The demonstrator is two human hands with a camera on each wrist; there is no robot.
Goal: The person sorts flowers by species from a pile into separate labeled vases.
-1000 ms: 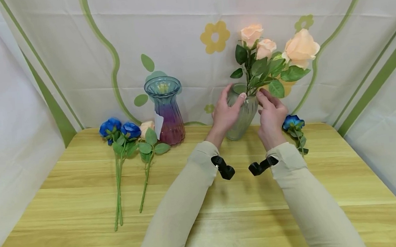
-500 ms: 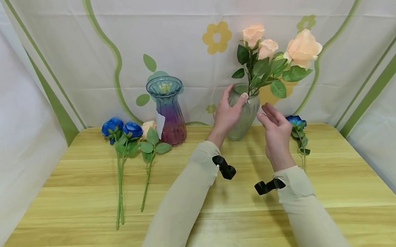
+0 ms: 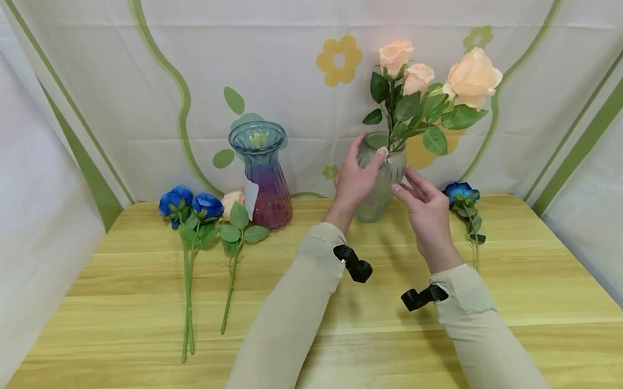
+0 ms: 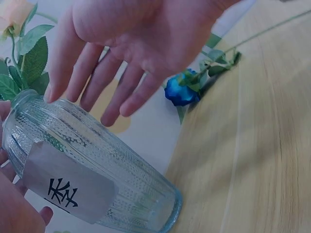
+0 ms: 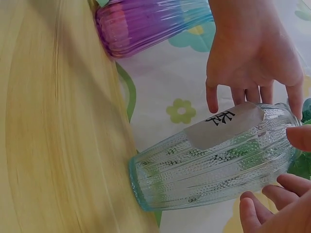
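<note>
A clear ribbed glass vase (image 3: 379,192) stands at the back of the table, holding several peach roses (image 3: 417,77) with green leaves. My left hand (image 3: 355,182) grips it near the rim, thumb on the front and fingers round the left side. My right hand (image 3: 427,216) is at the vase's right side with its fingers fairly straight and nothing held; in the right wrist view its fingertips (image 5: 284,191) lie close to the glass, and I cannot tell whether they touch. A white paper label (image 4: 70,182) with a dark character shows on the vase.
A blue-purple glass vase (image 3: 268,182) with a paper tag stands left of centre. Beside it lie two blue roses (image 3: 187,277) and a peach rose (image 3: 234,255). Another blue rose (image 3: 462,195) lies at the right. A patterned white cloth (image 3: 290,62) hangs behind the table.
My right hand has let go of the stems at the vase's rim, drawn down and back, then come in beside the vase's right side. My left hand keeps its grip.
</note>
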